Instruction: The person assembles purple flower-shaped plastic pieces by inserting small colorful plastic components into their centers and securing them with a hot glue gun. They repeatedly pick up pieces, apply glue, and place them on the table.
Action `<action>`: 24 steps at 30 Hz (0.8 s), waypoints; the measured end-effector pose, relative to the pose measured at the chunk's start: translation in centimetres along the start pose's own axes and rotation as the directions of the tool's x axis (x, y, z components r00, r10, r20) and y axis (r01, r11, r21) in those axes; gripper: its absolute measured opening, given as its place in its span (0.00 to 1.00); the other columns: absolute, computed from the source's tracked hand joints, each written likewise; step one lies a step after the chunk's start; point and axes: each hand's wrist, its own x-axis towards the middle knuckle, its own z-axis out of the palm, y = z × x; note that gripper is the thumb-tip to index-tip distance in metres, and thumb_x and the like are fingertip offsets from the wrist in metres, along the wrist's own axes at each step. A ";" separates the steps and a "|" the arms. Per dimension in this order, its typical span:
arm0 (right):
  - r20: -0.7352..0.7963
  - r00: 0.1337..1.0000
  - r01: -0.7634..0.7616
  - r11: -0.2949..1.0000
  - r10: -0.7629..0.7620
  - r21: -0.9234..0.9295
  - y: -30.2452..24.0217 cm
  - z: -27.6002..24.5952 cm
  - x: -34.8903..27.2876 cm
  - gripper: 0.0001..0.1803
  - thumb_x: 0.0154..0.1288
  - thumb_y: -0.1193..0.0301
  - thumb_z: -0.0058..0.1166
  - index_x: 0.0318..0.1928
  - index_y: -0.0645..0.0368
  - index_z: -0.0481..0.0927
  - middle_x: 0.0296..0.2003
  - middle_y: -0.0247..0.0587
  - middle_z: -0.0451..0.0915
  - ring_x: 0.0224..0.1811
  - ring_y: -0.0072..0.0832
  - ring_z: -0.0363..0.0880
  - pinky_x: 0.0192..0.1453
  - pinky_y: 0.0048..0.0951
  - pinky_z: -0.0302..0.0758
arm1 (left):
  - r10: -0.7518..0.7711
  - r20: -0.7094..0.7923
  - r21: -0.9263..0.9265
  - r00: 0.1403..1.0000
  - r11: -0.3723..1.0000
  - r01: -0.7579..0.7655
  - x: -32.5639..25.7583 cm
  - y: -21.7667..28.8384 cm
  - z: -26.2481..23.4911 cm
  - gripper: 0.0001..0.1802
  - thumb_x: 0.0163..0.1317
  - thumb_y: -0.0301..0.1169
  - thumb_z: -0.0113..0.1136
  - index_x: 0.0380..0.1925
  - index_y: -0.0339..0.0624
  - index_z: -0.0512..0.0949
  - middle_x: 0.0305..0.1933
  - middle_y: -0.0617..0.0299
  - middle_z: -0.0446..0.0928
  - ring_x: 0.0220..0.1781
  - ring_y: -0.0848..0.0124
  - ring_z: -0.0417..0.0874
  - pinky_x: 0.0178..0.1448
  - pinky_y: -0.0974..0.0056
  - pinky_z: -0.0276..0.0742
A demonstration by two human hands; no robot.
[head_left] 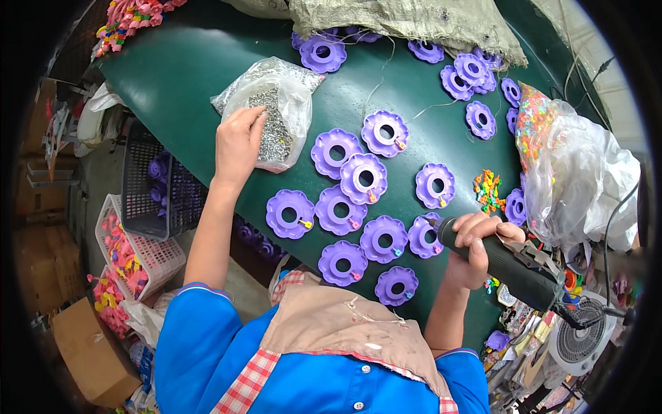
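Observation:
My left hand (238, 141) is over a clear plastic bag (295, 114) of small silvery screws (276, 134). Its thumb and forefinger are pinched together; whatever is between them is too small to make out. In my right hand (476, 241) is a black electric screwdriver (507, 265), its tip pointing left, close to a purple scalloped ring (422, 237). Several more such rings, among them one at the left (289, 214) and one in the middle (363, 179), lie on the green table, many bearing a small coloured piece at the rim.
Beyond the screwdriver sit a pile of small coloured pieces (488, 191) and a bag of them (534, 127). A woven sack (407, 24) covers the far edge, rings beside it. Crates (141, 252) stand on the floor at left. A fan (583, 334) is at lower right.

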 end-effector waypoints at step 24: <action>0.068 0.998 -0.018 0.992 0.009 0.122 -4.3 1.6 -0.9 0.24 0.67 0.75 0.58 0.62 0.51 0.69 0.29 0.34 0.76 0.26 0.26 0.76 0.40 0.37 0.78 | 0.179 0.600 -0.742 0.779 0.487 0.460 -9.1 14.2 6.8 0.05 0.70 0.21 0.68 0.43 0.34 0.89 0.34 0.63 0.87 0.26 0.85 0.75 0.28 0.74 0.69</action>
